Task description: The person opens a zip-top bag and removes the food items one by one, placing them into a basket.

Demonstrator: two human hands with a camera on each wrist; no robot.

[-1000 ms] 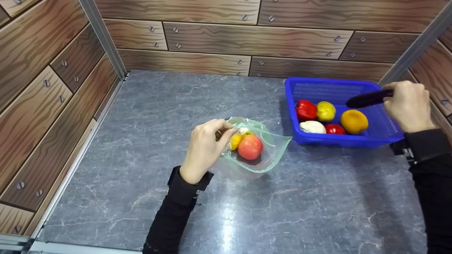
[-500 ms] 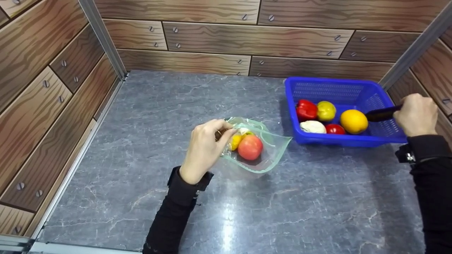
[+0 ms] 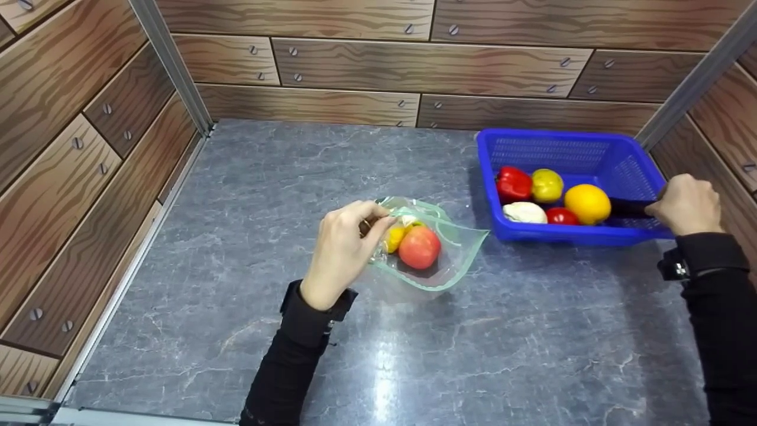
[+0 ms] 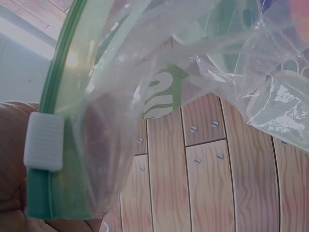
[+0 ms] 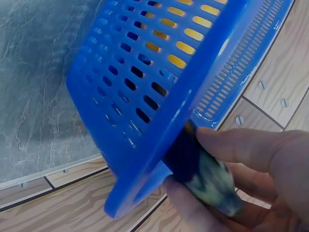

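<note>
Head: eggplant (image 3: 630, 208) (in right grip (image 3: 689, 205))

Bag (image 3: 463, 249): on tbl (image 3: 266, 177), L of bskt (image 3: 579, 235)
Eggplant (image 3: 628, 208): partly in bskt, R end
Pepper (image 3: 513, 184): in bskt, L end

There's the left hand (image 4: 12, 154), right up against the green zip strip (image 4: 55, 67) of a clear bag (image 4: 145, 46), with a ribbed white slider (image 4: 44, 141) sitting near the strip's lower end. A green-and-white print (image 4: 166, 91) marks the bag's crumpled side, wood-grain boards (image 4: 207, 186) with screw heads (image 4: 215, 124) stand behind, and a blurred reddish patch (image 4: 300, 20), perhaps fruit, shows top right
</note>
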